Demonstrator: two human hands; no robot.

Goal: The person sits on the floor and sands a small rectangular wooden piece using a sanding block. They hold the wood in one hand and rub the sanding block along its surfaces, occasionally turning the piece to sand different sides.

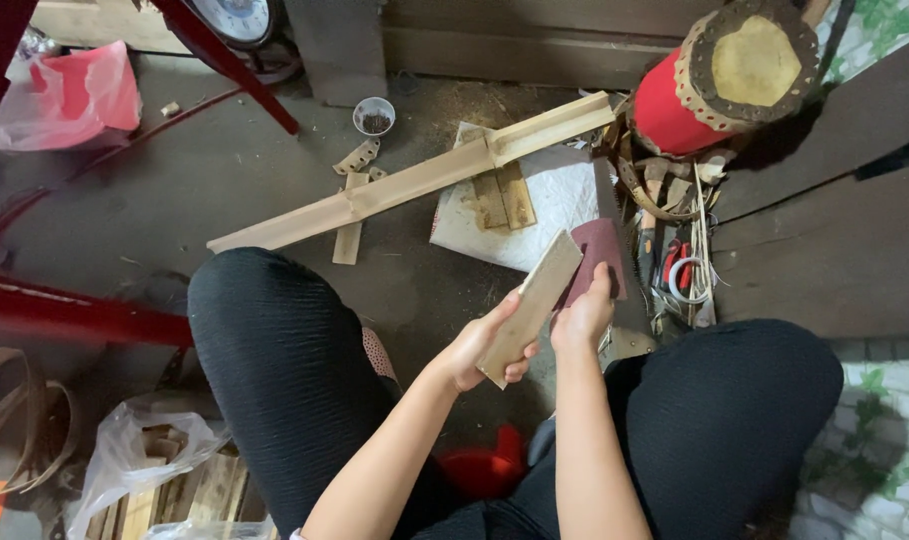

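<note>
The left hand (pixel 482 350) is closed around the lower end of a flat bamboo slat (pixel 530 307), thumb along one face and fingers wrapped beneath, holding it tilted so its upper end points away from the body. The right hand (pixel 581 317) is clamped on a dark reddish sheet of sandpaper (pixel 596 258), pressing it against the slat's right edge near the upper end. Both hands hover between the person's knees, above the floor (pixel 174 190), with the slat touching nothing else.

There is open room to the left of the hands and just ahead of them: a bare strip of grey concrete floor runs between the knees up to a long split bamboo pole (pixel 414 180) lying slantwise across the floor. Beyond the hands a white sheet (pixel 564 195) lies under the pole's far end, carrying two short bamboo pieces (pixel 502 198). To the right the room is tight: a heap of tools and bamboo strips (pixel 674 260) crowds the floor beside a red drum (pixel 719 75) lying on its side at the far right. A small cup (pixel 374 115) stands beyond the pole. A pink plastic bag (pixel 74 95) sits at the far left corner, and red metal legs (pixel 64 310) cross the left edge. A clear bag of wood offcuts (pixel 154 470) lies near the left knee.
</note>
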